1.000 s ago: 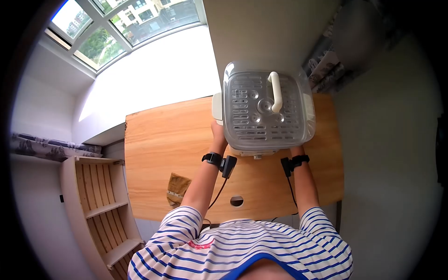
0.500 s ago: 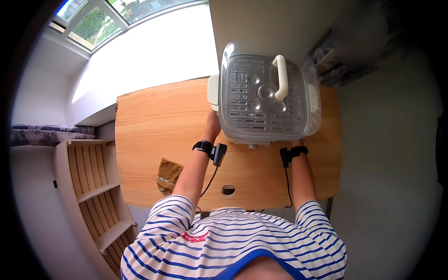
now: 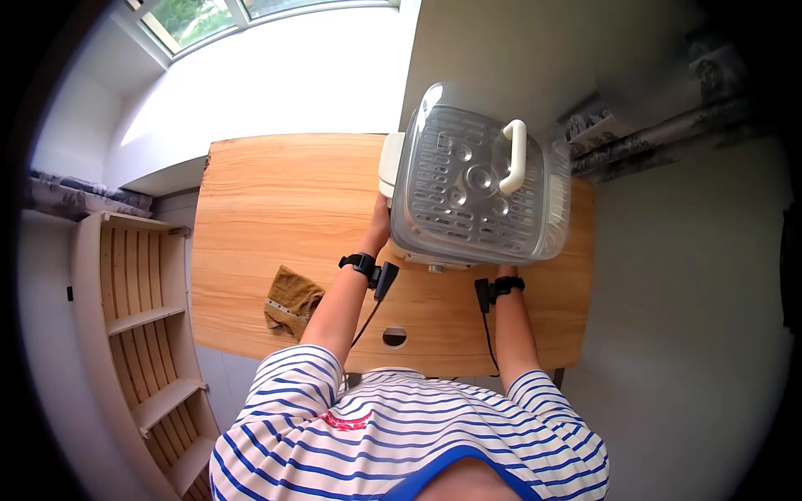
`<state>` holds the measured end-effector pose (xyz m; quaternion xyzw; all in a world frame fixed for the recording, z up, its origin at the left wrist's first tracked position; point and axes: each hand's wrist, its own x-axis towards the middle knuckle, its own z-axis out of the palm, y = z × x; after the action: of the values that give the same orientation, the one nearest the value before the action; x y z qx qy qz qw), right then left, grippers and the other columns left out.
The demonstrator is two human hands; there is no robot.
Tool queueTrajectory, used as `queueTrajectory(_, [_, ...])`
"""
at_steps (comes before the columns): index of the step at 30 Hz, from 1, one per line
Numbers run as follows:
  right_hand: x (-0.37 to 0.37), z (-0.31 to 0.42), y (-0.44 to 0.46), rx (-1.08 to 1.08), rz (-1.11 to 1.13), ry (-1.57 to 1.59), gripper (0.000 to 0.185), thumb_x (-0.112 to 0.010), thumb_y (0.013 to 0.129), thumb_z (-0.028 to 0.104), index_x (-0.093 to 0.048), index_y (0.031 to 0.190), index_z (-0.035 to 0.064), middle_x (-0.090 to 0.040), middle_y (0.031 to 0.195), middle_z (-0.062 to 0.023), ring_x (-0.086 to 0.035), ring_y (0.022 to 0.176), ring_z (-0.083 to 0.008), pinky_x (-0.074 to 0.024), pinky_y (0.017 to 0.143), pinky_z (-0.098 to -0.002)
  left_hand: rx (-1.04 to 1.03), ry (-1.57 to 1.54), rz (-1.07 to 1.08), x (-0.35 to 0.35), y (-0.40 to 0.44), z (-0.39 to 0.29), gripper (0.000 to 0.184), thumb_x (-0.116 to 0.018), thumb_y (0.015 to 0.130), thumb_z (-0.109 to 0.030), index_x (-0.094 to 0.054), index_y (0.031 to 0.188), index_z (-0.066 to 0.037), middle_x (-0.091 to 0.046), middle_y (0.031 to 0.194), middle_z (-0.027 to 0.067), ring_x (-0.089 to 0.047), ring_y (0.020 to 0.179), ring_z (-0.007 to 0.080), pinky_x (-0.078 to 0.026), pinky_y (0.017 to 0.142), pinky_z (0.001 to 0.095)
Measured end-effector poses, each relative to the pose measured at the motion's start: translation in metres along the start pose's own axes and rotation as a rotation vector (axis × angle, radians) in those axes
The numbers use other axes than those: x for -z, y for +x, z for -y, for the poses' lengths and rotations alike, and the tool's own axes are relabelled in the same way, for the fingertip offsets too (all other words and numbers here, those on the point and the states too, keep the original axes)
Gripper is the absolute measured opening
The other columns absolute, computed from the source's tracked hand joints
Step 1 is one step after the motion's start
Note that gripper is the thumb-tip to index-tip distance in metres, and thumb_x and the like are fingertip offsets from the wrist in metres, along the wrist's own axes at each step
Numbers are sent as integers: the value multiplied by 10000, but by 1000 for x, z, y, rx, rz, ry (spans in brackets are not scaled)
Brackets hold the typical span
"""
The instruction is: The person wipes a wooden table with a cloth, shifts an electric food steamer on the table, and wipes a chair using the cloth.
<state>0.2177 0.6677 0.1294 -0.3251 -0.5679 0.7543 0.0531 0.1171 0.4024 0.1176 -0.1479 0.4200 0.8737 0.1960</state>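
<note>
A large squarish cooker [image 3: 441, 261] with a clear lid [image 3: 476, 184] and a steaming rack visible through it stands at the right part of the wooden table. A white handle [image 3: 517, 157] rises from the lid. My left hand [image 3: 378, 223] is at the cooker's left side, below its white side grip [image 3: 390, 165], with the fingers hidden behind it. Most of my right hand [image 3: 508, 271] is covered by the cooker's near right corner; only the part by the wrist shows. Both wrists wear black straps with small cabled devices.
A folded brown cloth [image 3: 292, 302] lies on the wooden table [image 3: 276, 200] near its front left. A round hole [image 3: 394, 336] is by the front edge. A wooden shelf unit [image 3: 146, 320] stands left of the table; a wall and curtain are beyond the right side.
The camera view has shifted and turned. The cooker now sits slightly rotated relative to the table, and both hands have stayed at its sides.
</note>
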Motion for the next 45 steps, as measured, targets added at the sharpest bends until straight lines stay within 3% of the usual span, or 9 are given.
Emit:
queueTrajectory(4, [-2,-1,2,-1,15,5,430,-513,927,396,-611,1153,43,-637,1065,-61,-582,966,-171,-450,843,-318,-66,73,-19,1,-12,-5,345,-475,981,-192,-468,1283,-25,-608,1128,80,-601,987,160,-547,809,300])
queueTrajectory(7, [-3,-4,8,-10,36,19,430,-512,928,395,-611,1153,43,-638,1063,-61,-583,964,-171,-451,842,-317,-51,242,24,12,-12,2,614,-300,993,-525,-366,1428,-98,-514,1337,77,-505,1194,208,-426,992,324])
queueTrajectory(15, [-16,-6,34,6,91,85,429,-509,930,392,-611,1153,41,-640,1056,-61,-585,957,-171,-452,840,-316,-114,265,-59,23,-21,7,496,-385,1016,-374,-383,1409,-72,-527,1298,54,-510,1157,161,-440,958,298])
queueTrajectory(22, [-29,-17,48,4,108,166,428,-507,931,390,-611,1153,39,-641,1051,-61,-587,952,-172,-452,838,-314,-138,398,-229,39,-61,37,501,-425,1003,-366,-396,1399,-61,-463,1394,43,-397,1286,171,-298,1082,328])
queueTrajectory(28, [-31,-33,53,-6,125,244,427,-504,933,387,-611,1153,38,-643,1046,-61,-588,947,-172,-453,836,-313,-157,203,-302,35,-57,41,440,-426,1001,-368,-423,1352,-102,-490,1309,25,-454,1188,167,-377,1000,328])
queueTrajectory(32, [-44,-30,38,157,75,174,398,-467,954,326,-620,1122,-1,-657,1011,-56,-589,926,-163,-455,827,-314,-260,300,-162,72,-41,39,344,-458,991,-276,-467,1284,-95,-517,1243,41,-488,1118,154,-412,965,338])
queueTrajectory(34, [-52,-40,35,257,58,319,362,-457,959,280,-623,1086,-15,-669,985,-104,-608,906,-199,-460,804,-333,-183,248,-221,70,-38,23,352,-460,992,-228,-446,1310,-77,-511,1236,58,-481,1119,159,-409,974,343])
queueTrajectory(37, [-62,-83,50,521,-81,7,335,-451,961,265,-621,1031,-15,-647,936,-196,-614,865,-264,-461,756,-371,-183,344,-109,77,-29,0,371,-454,995,-236,-429,1331,-80,-493,1268,56,-467,1146,168,-394,993,349])
queueTrajectory(45, [-39,-20,0,188,230,390,416,-468,985,326,-598,1199,-7,-621,1159,-47,-569,1061,-146,-422,916,-294,-174,495,81,92,-28,-22,423,-440,1002,-259,-384,1385,-87,-445,1353,50,-431,1217,192,-356,1043,363])
